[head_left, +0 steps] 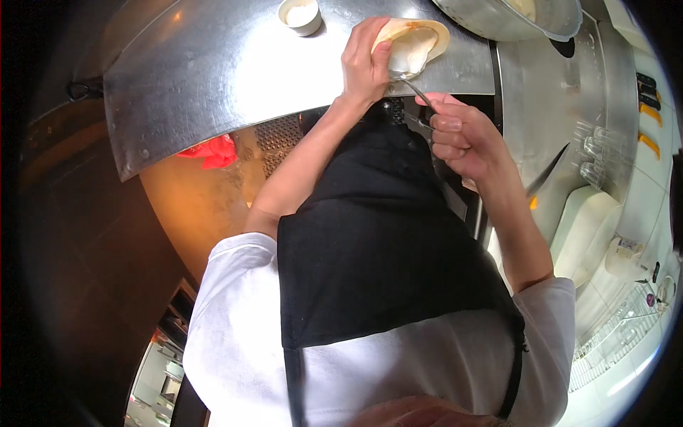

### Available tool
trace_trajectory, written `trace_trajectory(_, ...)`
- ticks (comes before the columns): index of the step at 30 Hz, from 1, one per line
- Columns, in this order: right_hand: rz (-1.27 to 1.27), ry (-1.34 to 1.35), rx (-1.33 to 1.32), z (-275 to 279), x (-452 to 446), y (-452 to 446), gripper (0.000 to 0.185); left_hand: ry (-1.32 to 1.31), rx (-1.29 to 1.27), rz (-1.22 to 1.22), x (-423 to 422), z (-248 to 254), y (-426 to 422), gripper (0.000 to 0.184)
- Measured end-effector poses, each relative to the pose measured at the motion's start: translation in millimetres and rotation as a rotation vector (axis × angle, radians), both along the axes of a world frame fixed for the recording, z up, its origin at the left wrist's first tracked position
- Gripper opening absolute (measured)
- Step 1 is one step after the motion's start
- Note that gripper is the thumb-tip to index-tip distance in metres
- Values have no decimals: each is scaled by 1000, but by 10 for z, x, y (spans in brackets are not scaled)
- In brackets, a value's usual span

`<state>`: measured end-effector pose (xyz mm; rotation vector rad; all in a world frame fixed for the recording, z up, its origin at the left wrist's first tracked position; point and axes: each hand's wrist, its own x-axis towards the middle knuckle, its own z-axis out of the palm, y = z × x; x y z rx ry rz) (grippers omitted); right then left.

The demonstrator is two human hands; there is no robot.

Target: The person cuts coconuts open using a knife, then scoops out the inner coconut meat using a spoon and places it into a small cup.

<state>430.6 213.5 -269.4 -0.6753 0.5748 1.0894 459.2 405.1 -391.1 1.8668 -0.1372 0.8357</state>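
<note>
Near the top centre, a pale rounded shell-like piece (pixel 442 37) with a white filling inside is held up by my left hand (pixel 366 65), whose fingers wrap its left side. My right hand (pixel 466 135) is closed round the handle of a metal spoon (pixel 416 89). The spoon's tip touches the lower edge of the piece, by the white filling. What the piece is made of cannot be told. A small white cup (pixel 299 18) with white contents stands on the steel counter to the left of my left hand.
The steel counter (pixel 185 92) spans the top. A large bowl (pixel 491 21) stands at the upper right. Further right are a knife (pixel 551 171), clear glasses (pixel 592 172), a white tub (pixel 585 228) and a dish rack (pixel 619 331). A red cloth (pixel 217 151) lies below the counter.
</note>
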Motion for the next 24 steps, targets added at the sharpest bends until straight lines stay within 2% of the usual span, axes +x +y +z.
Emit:
trace_trajectory(4,-54,7,-81,2,-47,87,20,50,-86,29,-84,-82,-18,38)
trace_trajectory(6,68,-153,-298,-4,-55,172,18,113,-158,48,-173,-93,-3,40)
trace_trajectory(9,304,-491,-595,4,-34,200,17,280,-342,-75,-250,22,125,49)
trace_trajectory(12,474,-867,-719,-144,-7,143,20,550,-191,-99,-10,287,300,59)
trace_trajectory(13,512,-992,-732,-213,-25,118,22,585,11,-138,75,458,321,60)
trace_trajectory(15,506,-1172,-799,-273,-116,136,27,613,29,-178,72,493,265,58)
trace_trajectory(16,473,-1117,-777,-253,-132,174,29,620,41,-196,98,501,234,57)
trace_trajectory(17,439,-1062,-755,-233,-147,211,32,473,56,-126,105,417,193,52)
trace_trajectory(19,323,-634,-594,-86,-219,296,38,429,-24,-55,25,269,145,48)
trace_trajectory(21,277,-431,-438,-66,-224,234,41,383,-91,-5,-24,238,105,44)
trace_trajectory(24,207,-290,-291,-111,-243,181,46,336,-150,16,-114,233,76,40)
